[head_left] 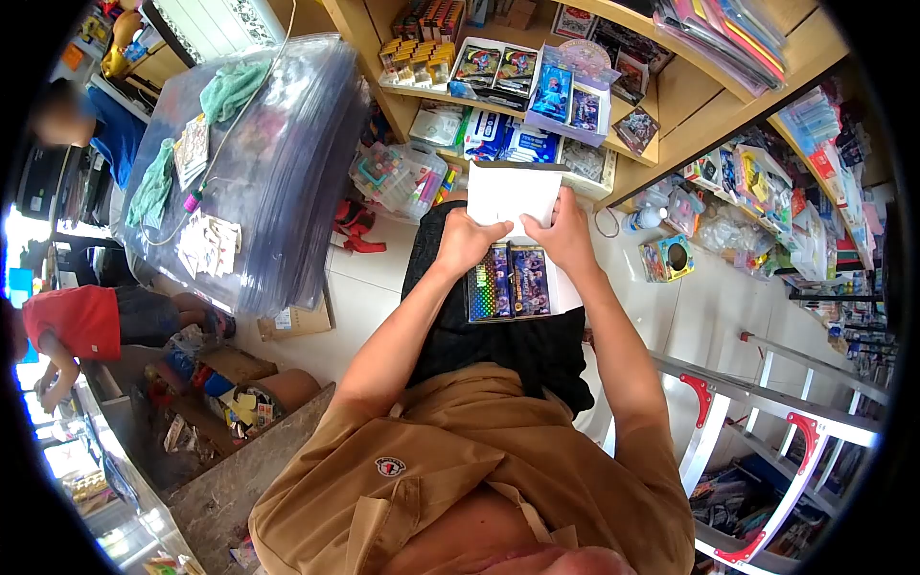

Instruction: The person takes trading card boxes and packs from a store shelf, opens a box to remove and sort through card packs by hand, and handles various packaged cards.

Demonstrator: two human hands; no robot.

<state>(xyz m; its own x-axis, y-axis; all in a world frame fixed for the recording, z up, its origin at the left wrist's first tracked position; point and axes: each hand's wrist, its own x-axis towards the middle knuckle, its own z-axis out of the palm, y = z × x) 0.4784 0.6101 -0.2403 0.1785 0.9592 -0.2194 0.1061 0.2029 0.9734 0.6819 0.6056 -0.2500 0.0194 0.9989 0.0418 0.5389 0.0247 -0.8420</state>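
An opened display box rests on my lap, its white lid (pixel 514 196) raised with the plain inner side facing me. Inside lie two rows of shiny, dark, colourful foil card packs (pixel 529 280). My left hand (pixel 468 240) grips the lid's lower left part, thumb pressed on the white card. On the other side my right hand (pixel 563 232) holds the lid's right edge, its thumb also on the white surface. Both thumbs point inward, a little apart. The fingers behind the lid are partly hidden.
Wooden shelves (pixel 704 120) with card boxes stand ahead. Stacked clear plastic sheets (pixel 287 144) are at left, an aluminium ladder (pixel 767 393) at right. A small colourful box (pixel 666 259) sits on the floor. Two people are at the left, one in a red shirt (pixel 72 323).
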